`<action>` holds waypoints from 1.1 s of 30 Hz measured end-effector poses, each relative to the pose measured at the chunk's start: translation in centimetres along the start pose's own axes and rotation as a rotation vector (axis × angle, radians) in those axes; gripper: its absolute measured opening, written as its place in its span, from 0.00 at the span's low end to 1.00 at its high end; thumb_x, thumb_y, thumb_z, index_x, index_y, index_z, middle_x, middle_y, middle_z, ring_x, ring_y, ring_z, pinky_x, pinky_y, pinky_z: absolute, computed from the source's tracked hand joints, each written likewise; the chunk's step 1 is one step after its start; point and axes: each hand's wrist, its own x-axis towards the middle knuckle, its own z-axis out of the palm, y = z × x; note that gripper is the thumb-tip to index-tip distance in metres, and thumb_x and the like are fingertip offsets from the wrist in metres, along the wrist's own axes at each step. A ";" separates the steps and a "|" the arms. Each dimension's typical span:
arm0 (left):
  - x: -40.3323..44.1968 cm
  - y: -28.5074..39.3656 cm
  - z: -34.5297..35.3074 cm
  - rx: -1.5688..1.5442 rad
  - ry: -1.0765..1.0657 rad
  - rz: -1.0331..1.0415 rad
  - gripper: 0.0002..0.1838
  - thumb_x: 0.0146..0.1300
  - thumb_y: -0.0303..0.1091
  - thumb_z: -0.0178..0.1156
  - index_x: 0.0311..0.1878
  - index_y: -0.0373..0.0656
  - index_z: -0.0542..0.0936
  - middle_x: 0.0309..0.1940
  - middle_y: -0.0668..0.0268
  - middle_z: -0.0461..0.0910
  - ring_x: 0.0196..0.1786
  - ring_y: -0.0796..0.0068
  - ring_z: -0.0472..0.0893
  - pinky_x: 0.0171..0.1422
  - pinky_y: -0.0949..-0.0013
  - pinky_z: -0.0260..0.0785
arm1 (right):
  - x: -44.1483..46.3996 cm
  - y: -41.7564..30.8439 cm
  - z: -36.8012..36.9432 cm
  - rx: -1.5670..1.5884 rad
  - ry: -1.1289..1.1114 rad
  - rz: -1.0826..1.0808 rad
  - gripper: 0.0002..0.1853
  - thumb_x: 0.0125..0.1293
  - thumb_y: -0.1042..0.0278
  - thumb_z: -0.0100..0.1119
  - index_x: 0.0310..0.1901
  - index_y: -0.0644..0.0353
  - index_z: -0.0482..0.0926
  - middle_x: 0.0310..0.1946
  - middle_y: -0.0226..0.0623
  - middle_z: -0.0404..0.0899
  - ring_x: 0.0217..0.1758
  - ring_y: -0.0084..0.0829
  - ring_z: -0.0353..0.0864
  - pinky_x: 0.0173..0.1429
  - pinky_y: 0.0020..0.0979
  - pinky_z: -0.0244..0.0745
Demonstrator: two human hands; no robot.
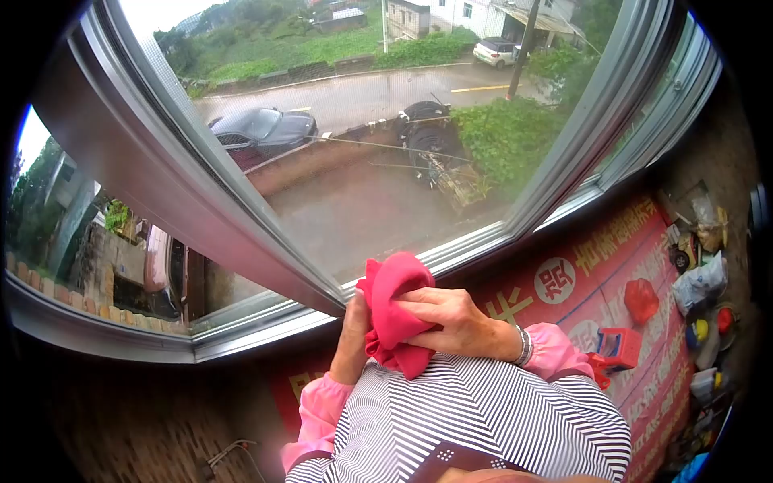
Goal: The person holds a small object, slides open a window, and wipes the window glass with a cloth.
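A red cloth (394, 310), bunched and folded, is between my two hands in front of my chest. My left hand (351, 336) grips its left side, with most of the fingers hidden behind the fabric. From the right, my right hand (457, 324) presses into the folds, some fingertips tucked into the cloth. Just beyond the cloth is the metal window frame (483, 241), and a glass pane (346, 217) with mesh stands behind it. A bracelet circles my right wrist, and both arms wear pink sleeves.
A vertical frame post (193, 161) stands close on my left. On the floor at right lies a red printed banner (555, 314), with a red and blue plastic item (618, 348), a red bag (641, 301), a whitish plastic bag (699, 283) and assorted clutter. Outside are parked cars.
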 end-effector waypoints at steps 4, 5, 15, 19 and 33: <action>0.7 0.9 0.1 -0.459 -0.059 -0.130 0.41 0.66 0.67 0.48 0.66 0.37 0.67 0.60 0.55 0.74 0.59 0.63 0.77 0.63 0.61 0.72 | -0.2 0.2 0.4 -0.022 -0.020 -0.033 0.26 0.46 0.71 0.71 0.51 0.62 0.81 0.45 0.47 0.82 0.45 0.44 0.84 0.49 0.37 0.80; 0.9 1.1 -0.1 -0.451 -0.101 -0.109 0.42 0.66 0.68 0.48 0.67 0.37 0.66 0.60 0.55 0.74 0.60 0.63 0.77 0.65 0.60 0.71 | -0.3 0.1 0.3 -0.031 -0.018 -0.032 0.26 0.46 0.71 0.71 0.51 0.63 0.81 0.45 0.48 0.82 0.45 0.44 0.84 0.50 0.37 0.81; 0.4 6.6 4.0 -0.187 -0.061 0.139 0.21 0.65 0.27 0.59 0.62 0.36 0.72 0.53 0.60 0.79 0.53 0.69 0.80 0.60 0.66 0.72 | -3.4 1.5 -4.1 0.386 0.250 0.476 0.27 0.57 0.74 0.69 0.60 0.67 0.75 0.44 0.44 0.83 0.47 0.29 0.83 0.52 0.30 0.80; 0.4 6.9 6.5 -0.073 -0.222 0.172 0.21 0.65 0.25 0.58 0.62 0.37 0.72 0.53 0.64 0.80 0.54 0.72 0.79 0.60 0.70 0.70 | -3.4 1.6 -3.5 0.181 0.193 0.270 0.28 0.51 0.75 0.73 0.55 0.69 0.77 0.42 0.46 0.83 0.45 0.31 0.85 0.50 0.30 0.81; 1.7 2.9 5.2 0.091 -0.309 -0.014 0.43 0.52 0.38 0.73 0.68 0.35 0.62 0.57 0.60 0.73 0.60 0.69 0.74 0.67 0.66 0.64 | -4.5 0.5 -2.0 0.380 0.132 0.414 0.09 0.63 0.76 0.64 0.44 0.68 0.81 0.30 0.39 0.84 0.34 0.22 0.83 0.38 0.27 0.78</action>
